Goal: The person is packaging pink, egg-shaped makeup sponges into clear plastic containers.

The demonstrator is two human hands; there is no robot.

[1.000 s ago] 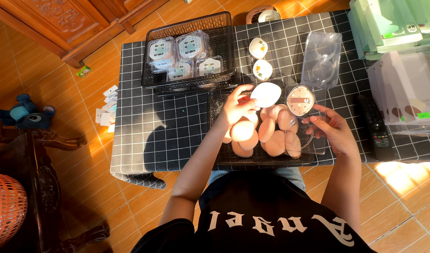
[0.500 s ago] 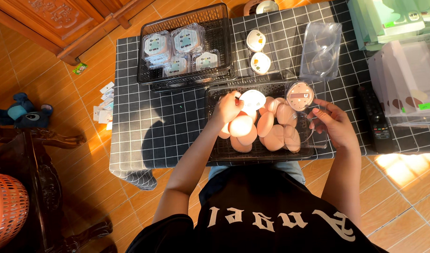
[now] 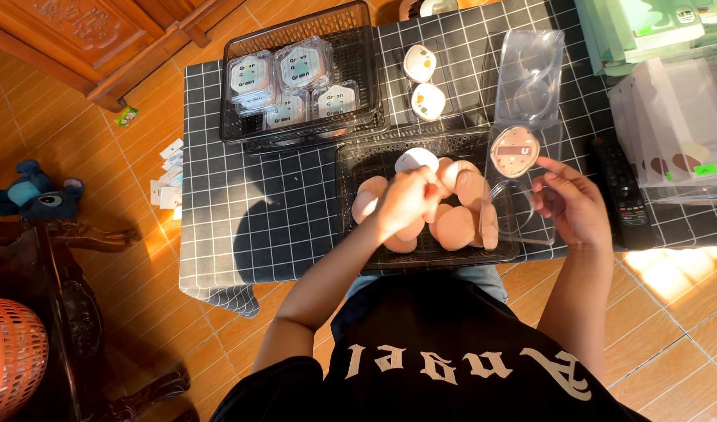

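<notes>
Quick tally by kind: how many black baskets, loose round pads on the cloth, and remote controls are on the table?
Black baskets: 2
Loose round pads: 2
Remote controls: 1
Total: 5

**Materials and finishes on the table**

We see a matt checked cloth (image 3: 249, 227), glossy clear plastic in the open case (image 3: 526, 141) at upper right, smooth matt pink sponge pads (image 3: 456, 227) in a black plastic mesh basket (image 3: 351, 156), and glossy orange floor tiles (image 3: 54, 141)
</notes>
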